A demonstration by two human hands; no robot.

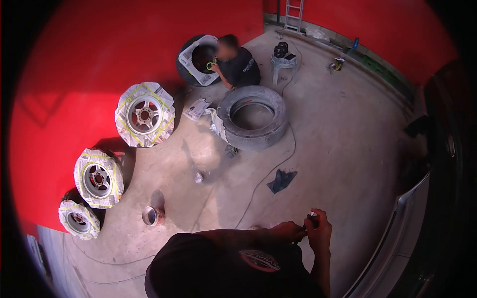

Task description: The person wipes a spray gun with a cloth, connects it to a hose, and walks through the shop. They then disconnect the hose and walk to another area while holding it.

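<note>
Both hands meet in front of the chest. The right hand (319, 229) pinches a small dark object (311, 216) at its fingertips, raised where it can be seen; the left hand (287, 231) closes against it from the side, apparently steadying it (what the object is cannot be told). The bare tyre (253, 118) lies flat on the floor well ahead of the hands. Beyond it, another person (238, 64) crouches at a paper-masked wheel (198, 60). To its left, three masked wheels (144, 114) lean against the red wall (99, 44), faces outward. A metal can (150, 215) stands between tyre and hands, to the left.

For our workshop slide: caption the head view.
Both hands grip a small dark object above a garage floor with masked wheels.
</note>
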